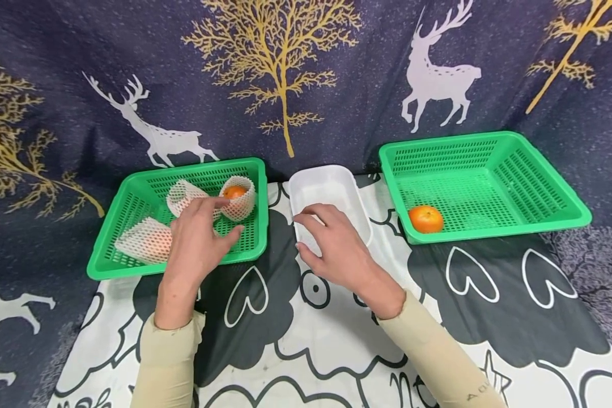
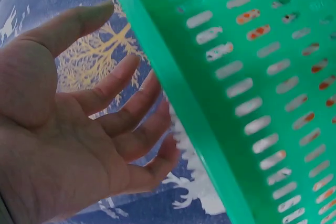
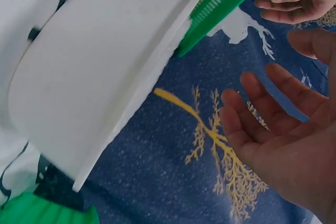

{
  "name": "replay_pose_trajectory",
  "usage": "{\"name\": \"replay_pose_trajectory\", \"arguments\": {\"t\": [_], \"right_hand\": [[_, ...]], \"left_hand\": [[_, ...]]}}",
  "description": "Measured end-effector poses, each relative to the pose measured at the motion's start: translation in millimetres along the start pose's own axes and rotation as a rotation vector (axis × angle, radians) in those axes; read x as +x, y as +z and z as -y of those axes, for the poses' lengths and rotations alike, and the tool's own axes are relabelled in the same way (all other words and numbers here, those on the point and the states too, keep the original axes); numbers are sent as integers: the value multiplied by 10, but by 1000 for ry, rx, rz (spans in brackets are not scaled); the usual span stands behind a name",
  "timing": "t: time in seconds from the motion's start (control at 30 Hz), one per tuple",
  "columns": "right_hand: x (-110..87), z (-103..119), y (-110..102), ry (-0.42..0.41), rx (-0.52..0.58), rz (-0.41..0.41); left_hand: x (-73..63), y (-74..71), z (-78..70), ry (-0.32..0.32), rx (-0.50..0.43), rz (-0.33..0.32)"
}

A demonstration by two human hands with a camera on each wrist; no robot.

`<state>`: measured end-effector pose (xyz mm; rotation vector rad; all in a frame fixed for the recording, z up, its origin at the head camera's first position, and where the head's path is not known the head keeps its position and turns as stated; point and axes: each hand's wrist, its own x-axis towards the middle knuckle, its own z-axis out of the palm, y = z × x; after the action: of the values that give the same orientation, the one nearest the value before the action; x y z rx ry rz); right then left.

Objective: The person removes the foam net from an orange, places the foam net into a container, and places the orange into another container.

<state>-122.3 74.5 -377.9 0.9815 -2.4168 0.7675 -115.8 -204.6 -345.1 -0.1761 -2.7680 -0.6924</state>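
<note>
My left hand [image 1: 196, 238] hovers over the front right part of the left green basket [image 1: 262, 226], thumb apart from the loosely bent fingers, holding nothing. In that basket lie three fruits in white foam nets: an orange [image 1: 236, 192] at the back right, a net-wrapped fruit [image 1: 182, 198] partly hidden behind my hand, and a reddish-looking wrapped fruit [image 1: 150, 241] at front left. My right hand [image 1: 336, 243] is above the front of a white plastic tray [image 1: 331, 181], fingers loosely bent and nothing in them. In the right wrist view the white tray [image 3: 94, 61] stands apart from the fingers.
A second green basket [image 1: 489, 229] stands at the right, with one unwrapped orange [image 1: 425, 219] in its front left corner. A patterned cloth [image 1: 336, 334] covers the table. Behind hangs a dark blue curtain [image 1: 336, 113] with deer and trees.
</note>
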Motion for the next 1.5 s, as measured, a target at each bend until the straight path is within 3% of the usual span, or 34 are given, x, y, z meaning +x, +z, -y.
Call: {"name": "replay_pose_trajectory", "arguments": {"t": [0.27,0.7,1.5], "right_hand": [[23,113,98,-27,22,-2],[92,237,277,-74,15,42],[168,394,625,-103,11,138]], "left_hand": [[-15,-108,71,-81,24,59],[-3,-154,198,-220,98,241],[72,-72,400,-331,135,394]]}}
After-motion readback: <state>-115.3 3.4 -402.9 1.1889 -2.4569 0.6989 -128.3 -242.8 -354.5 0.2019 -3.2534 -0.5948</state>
